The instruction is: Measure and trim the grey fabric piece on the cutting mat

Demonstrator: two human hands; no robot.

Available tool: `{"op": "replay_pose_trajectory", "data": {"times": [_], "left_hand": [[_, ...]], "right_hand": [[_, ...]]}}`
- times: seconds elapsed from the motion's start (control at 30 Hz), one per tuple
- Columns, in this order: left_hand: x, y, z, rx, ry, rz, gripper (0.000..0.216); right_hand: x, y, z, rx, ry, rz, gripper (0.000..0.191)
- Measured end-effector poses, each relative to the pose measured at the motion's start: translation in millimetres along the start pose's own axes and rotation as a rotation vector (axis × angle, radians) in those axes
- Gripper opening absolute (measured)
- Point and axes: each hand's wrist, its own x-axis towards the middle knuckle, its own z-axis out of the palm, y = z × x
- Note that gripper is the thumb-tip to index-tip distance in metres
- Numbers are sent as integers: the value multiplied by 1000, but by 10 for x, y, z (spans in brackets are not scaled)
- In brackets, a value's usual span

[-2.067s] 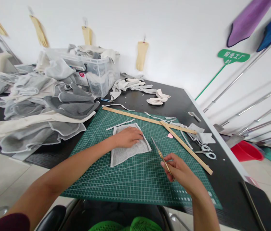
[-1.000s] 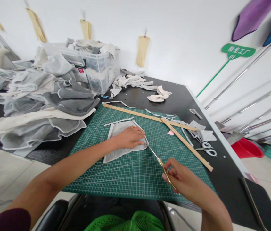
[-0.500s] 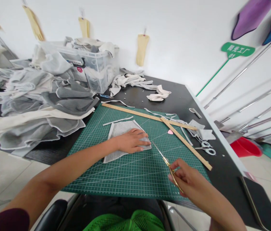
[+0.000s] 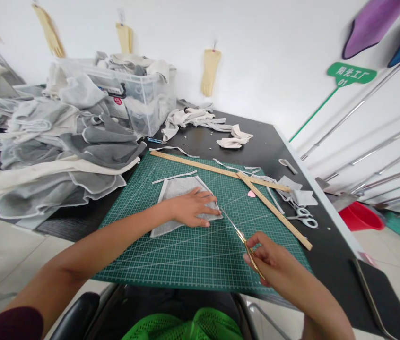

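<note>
A grey piece of cloth (image 4: 177,188) with pale edges lies flat on the green cutting mat (image 4: 186,264). My left hand (image 4: 192,208) rests on its right part, fingers spread and pressing it down. In my right hand (image 4: 265,257) is a pair of gold-handled scissors (image 4: 241,237), fingers through the handle loops. The blade tips reach the cloth's right corner, close by my left fingertips. Whether the blades touch the fabric I cannot tell. A thin cut strip (image 4: 174,177) lies along the cloth's far edge.
Two wooden rulers (image 4: 200,165) (image 4: 274,211) cross the mat's far and right side. White-handled scissors (image 4: 306,218) and fabric scraps (image 4: 297,189) lie at the right. Piled grey cloths (image 4: 61,156) and a clear plastic box (image 4: 143,101) stand at the left. A pink chalk piece (image 4: 251,194) is on the mat.
My right hand has brought the scissors slightly left and up, nearer the cloth's corner. My left fingers are spread a little wider, and the cloth has shifted slightly left.
</note>
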Motion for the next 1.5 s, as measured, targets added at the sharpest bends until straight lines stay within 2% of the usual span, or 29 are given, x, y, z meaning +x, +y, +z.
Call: {"op": "replay_pose_trajectory", "data": {"times": [0.13, 0.27, 0.43, 0.53, 0.67, 0.9, 1.03, 1.5], "left_hand": [[16, 37, -20, -36, 82, 34, 53], [91, 64, 8, -75, 150, 106, 37], [89, 29, -17, -168, 96, 177, 24], [32, 28, -36, -263, 49, 188, 17], [1, 57, 13, -294, 52, 193, 22], [56, 117, 123, -351, 157, 224, 12], [63, 142, 119, -394, 143, 210, 13], [89, 60, 226, -381, 208, 278, 10]], "right_hand": [[-11, -65, 17, 32, 51, -3, 30], [1, -155, 70, 71, 87, -1, 50], [-29, -181, 192, 52, 111, -28, 54], [-140, -138, 317, 120, 126, -32, 56], [-406, -21, 546, 250, 135, 20, 69], [-726, 264, 1008, 465, 112, 57, 61], [-766, 335, 1178, 492, 143, 77, 59], [-675, 312, 1241, 574, 149, 24, 47]]}}
